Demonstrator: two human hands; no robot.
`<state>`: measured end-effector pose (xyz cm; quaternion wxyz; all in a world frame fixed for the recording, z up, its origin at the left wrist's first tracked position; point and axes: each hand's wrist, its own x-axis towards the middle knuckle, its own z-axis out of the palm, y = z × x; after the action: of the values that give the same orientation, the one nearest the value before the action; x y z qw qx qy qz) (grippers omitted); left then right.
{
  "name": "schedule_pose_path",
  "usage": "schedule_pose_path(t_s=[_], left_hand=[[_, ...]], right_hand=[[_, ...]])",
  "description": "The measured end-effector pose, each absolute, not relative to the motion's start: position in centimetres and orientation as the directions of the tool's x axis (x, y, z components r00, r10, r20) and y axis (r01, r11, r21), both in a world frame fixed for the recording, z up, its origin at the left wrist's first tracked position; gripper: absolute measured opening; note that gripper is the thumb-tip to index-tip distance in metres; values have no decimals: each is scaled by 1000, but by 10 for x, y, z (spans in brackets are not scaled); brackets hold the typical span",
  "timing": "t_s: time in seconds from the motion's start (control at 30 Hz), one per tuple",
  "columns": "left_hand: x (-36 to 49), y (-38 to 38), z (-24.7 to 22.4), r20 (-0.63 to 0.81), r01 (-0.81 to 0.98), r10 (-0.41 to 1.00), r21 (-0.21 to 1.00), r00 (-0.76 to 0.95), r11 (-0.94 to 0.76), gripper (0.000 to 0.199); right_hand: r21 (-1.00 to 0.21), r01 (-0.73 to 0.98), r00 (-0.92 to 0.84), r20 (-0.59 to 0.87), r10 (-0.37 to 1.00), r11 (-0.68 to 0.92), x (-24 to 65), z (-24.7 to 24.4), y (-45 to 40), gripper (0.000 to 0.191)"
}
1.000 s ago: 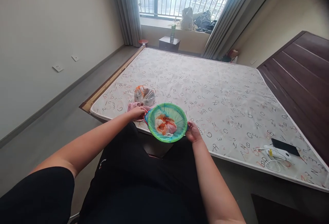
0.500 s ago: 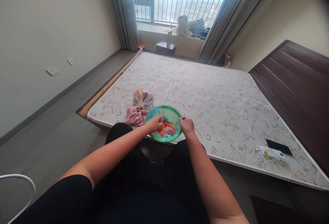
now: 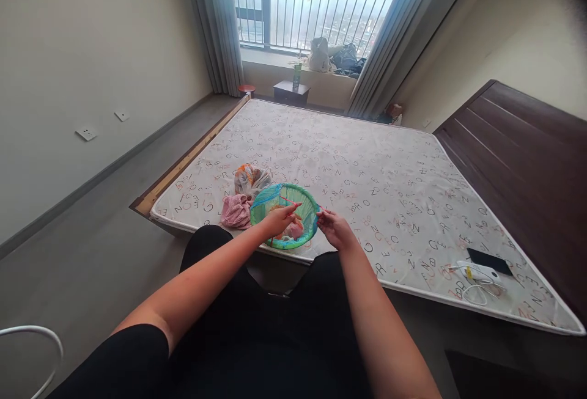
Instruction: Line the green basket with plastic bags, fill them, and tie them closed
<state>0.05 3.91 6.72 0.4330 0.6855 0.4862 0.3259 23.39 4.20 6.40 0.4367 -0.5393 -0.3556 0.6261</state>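
Head view: I had the thin red cord [image 3: 290, 202] lying nearly level, its long axis running from my left hand [image 3: 279, 220] toward my right hand [image 3: 336, 230], straight, above a round green-rimmed mesh basket [image 3: 308, 215] near the mattress [image 3: 367, 167] edge. Both hands' fingers were pressed together, pinching it. The basket held a crumpled plastic bag [image 3: 288, 232] with orange-pink contents.

Daylight is pouring through the balcony window [image 3: 316, 5], burning the view beyond it into a pale, hazy glare. Away from the window, soft, even light is filling the room, and only faint shadows are forming on the mattress [image 3: 353, 173] in front of it. Wide-angle distortion is bending the walls [image 3: 105, 51] on either side of the window, and the top right corner is darkening.
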Motion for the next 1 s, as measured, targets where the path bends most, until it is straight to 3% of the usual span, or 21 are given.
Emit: schedule_pose_path(t_s=[0.07,0.17,0.23,0.3,0.4,0.57,0.73,0.87,0.93,1.0], left_hand=[[-7,47,74,-22,187,990,982,140,-4,55],[-22,54,83,-183,-93,983,979,-17,181,61],[-33,56,89,-239,-164,971,959,-23,232,62],[-40,55,94,-268,-70,963,960,34,270,58],[-42,53,98,-275,208,948,948,160,240,46],[-24,49,92,-135,286,971,955,195,75,46],[18,41,75,-60,432,953,899,296,-78,49],[35,45,77,23,431,979,896,203,-110,47],[25,52,84,18,368,999,929,45,-33,51],[7,57,93,-81,232,990,967,-119,107,53]], right_hand=[[-817,-440,-3,-413,911,-372,237,69,43,7],[-772,-547,20,-400,916,-325,237,76,43,10],[-769,-560,18,-381,924,-307,235,81,43,11],[-821,-447,-25,-385,923,-355,234,84,44,9],[-874,-214,-99,-425,900,-436,232,85,47,22],[-936,-173,71,-323,944,-308,222,77,52,16],[-941,-51,-23,-335,942,-336,189,72,43,18],[-955,-152,38,-262,964,-253,184,82,40,23],[-928,-311,109,-248,963,-204,197,89,41,23],[-890,-432,177,-244,954,-147,213,94,42,21]])
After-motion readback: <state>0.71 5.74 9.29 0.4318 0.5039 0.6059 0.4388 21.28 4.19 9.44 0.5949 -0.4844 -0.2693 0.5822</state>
